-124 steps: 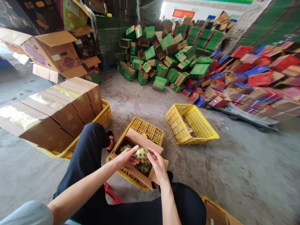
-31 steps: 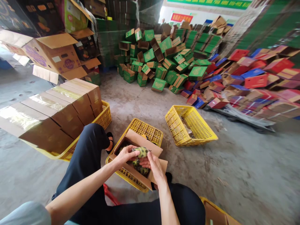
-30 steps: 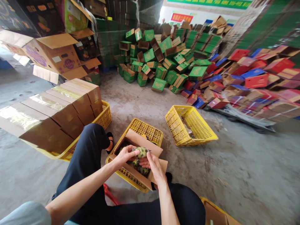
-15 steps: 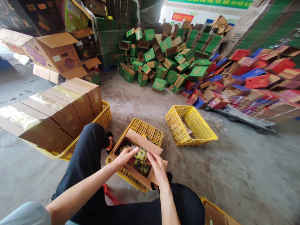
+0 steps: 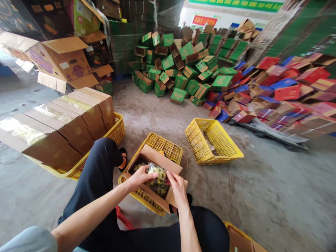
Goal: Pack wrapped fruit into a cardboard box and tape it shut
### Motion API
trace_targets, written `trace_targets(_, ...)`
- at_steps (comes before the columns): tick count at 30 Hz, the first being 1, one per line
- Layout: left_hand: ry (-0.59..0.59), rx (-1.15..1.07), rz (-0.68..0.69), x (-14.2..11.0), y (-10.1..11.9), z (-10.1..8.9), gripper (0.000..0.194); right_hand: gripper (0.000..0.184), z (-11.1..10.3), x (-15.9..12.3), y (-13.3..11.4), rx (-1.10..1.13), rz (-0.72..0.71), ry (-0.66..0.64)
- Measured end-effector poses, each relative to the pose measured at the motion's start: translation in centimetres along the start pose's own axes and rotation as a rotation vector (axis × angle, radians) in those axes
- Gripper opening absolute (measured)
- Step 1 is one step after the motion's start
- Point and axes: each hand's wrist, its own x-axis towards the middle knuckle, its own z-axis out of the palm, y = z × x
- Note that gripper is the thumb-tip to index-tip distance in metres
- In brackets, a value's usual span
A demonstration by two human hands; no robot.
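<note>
Over an open cardboard box (image 5: 162, 159), my two hands are on a yellow-green, dark-spotted item in clear plastic wrap (image 5: 156, 170); its exact kind I cannot make out. My left hand (image 5: 141, 177) is closed around the left side, with the thumb lying across the front. My right hand (image 5: 177, 182) pinches the right end of the wrap between thumb and fingertips. Inside the box, under and beside my hands, lie several similar wrapped spotted items (image 5: 160, 189), partly hidden. The box rests on an upturned yellow crate (image 5: 169, 145) between my legs.
To the left, a yellow crate (image 5: 119, 127) holds several taped cartons (image 5: 68, 115). A tilted yellow crate (image 5: 224, 145) stands on the floor at right. Green boxes (image 5: 193, 85) and red and blue boxes (image 5: 287, 92) lie heaped behind. Another crate edge (image 5: 245, 238) shows at bottom right.
The wrapped item has been turned and shifted between my hands above the box. My left thumb now lies across its front, and my right fingers have moved to the right end of the wrap.
</note>
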Motion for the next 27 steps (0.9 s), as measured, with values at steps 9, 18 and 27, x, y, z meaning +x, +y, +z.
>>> trace_targets(9, 0.071, 0.039, 0.009, 0.1, -0.1, 0.0, 0.06, 0.06, 0.1, -0.5, -1.2, 0.081, -0.002, 0.008)
trace_targets(18, 0.073, 0.014, -0.099, 0.3, -0.6, 0.0, 0.064, 0.062, 0.5, -1.3, -1.7, 0.135, -0.077, -0.286)
trace_targets(27, 0.056, -0.132, 0.002, -0.2, -0.3, -0.1, 0.101, 0.054, 0.6, -1.0, -1.3, 0.088, -0.064, -0.194)
